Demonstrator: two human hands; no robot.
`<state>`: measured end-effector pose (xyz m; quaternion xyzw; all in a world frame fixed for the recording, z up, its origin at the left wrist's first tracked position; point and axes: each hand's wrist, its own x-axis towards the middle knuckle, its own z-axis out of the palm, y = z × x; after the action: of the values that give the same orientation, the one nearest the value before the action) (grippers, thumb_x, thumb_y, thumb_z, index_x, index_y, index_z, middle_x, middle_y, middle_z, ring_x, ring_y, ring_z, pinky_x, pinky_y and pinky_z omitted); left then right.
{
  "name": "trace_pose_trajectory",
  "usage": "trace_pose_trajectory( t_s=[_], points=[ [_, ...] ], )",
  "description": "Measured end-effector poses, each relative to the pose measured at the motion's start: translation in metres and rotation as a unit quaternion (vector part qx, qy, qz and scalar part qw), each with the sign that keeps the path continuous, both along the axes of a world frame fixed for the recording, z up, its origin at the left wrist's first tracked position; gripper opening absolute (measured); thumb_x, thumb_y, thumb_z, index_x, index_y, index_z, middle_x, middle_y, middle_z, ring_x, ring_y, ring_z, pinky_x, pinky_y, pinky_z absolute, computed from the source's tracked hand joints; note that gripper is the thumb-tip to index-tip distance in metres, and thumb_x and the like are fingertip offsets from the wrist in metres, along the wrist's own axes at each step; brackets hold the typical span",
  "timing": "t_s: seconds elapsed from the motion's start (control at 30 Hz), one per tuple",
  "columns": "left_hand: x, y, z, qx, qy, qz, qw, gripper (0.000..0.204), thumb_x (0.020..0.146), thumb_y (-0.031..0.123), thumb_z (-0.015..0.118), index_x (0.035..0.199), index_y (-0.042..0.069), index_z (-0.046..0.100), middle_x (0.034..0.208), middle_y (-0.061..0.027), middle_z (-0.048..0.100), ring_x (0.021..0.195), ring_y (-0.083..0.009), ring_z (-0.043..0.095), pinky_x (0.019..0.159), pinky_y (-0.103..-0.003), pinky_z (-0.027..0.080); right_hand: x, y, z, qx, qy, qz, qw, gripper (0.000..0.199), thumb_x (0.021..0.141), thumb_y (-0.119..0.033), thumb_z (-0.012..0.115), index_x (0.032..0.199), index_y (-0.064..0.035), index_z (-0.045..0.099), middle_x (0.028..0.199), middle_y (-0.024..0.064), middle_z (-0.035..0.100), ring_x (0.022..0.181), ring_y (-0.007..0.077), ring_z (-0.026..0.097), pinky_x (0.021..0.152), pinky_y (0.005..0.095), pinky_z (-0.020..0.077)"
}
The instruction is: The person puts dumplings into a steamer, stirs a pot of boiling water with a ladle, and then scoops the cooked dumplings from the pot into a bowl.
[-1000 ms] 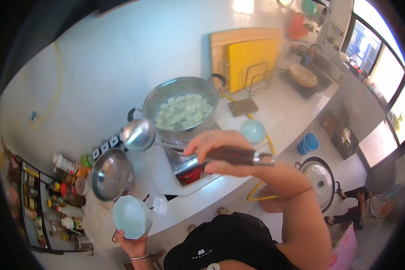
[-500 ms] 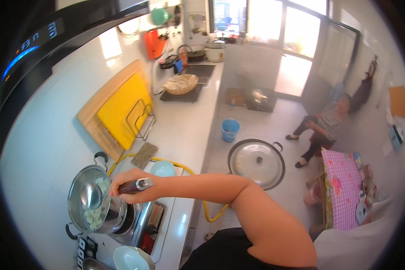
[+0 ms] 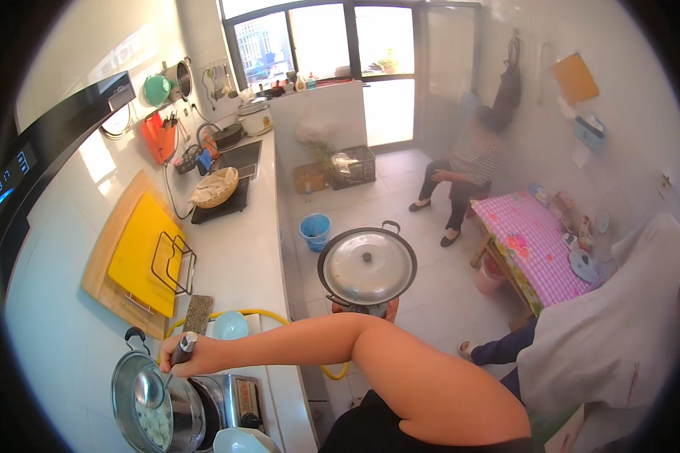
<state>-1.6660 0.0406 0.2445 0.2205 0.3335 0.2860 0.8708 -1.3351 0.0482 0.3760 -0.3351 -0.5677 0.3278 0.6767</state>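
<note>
My right hand (image 3: 193, 359) is closed around the dark handle of a metal ladle (image 3: 149, 387). Its shiny round bowl hangs inside a two-handled steel pot (image 3: 193, 417), above pale chunks of food (image 3: 157, 428). The pot stands at the lower left beside a portable gas stove (image 3: 242, 400); what lies directly beneath it is hidden. Just beyond my wrist sits a small pale-blue bowl (image 3: 230, 325), and a larger pale bowl (image 3: 243, 441) is cut off by the lower edge. My left hand does not show.
A yellow cutting board (image 3: 145, 253) leans on the left wall. On the floor stand a large lidded pan (image 3: 366, 264) and a blue bucket (image 3: 315, 232). One person (image 3: 461, 174) sits at the back; another in grey (image 3: 612, 325) is close at right, by a pink-covered table (image 3: 525, 241).
The view has swung right, so the pot and counter sit lower and further left. The person in grey shows much more. My right hand still holds the ladle in the pot.
</note>
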Motion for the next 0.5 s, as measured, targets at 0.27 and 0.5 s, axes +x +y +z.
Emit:
trace_pose_trajectory(
  t_s=[0.27, 0.5],
  points=[
    [-0.009, 0.003, 0.003, 0.034, -0.025, 0.013, 0.999, 0.068, 0.074, 0.031, 0.058, 0.134, 0.005, 0.040, 0.128, -0.0150, 0.051, 0.115, -0.0350, 0.050, 0.095, -0.053, 0.042, -0.014, -0.015, 0.025, -0.120, -0.021, -0.058, 0.991, 0.022, 0.084, -0.029, 0.067, 0.090, -0.0085, 0.064, 0.069, 0.0002, 0.061, 0.056, 0.0069, 0.057, 0.046, 0.0219, 0.0447],
    [-0.031, -0.016, 0.014, -0.017, -0.137, 0.060, 0.989, 0.056, 0.076, 0.021, 0.058, 0.126, -0.002, 0.046, 0.121, -0.0150, 0.056, 0.111, -0.0303, 0.053, 0.097, -0.045, 0.043, 0.012, -0.010, 0.034, -0.182, -0.024, -0.128, 0.975, 0.013, 0.086, -0.017, 0.061, 0.094, -0.0076, 0.065, 0.069, 0.0047, 0.062, 0.055, 0.0102, 0.059, 0.048, 0.0232, 0.0499]
  ],
)
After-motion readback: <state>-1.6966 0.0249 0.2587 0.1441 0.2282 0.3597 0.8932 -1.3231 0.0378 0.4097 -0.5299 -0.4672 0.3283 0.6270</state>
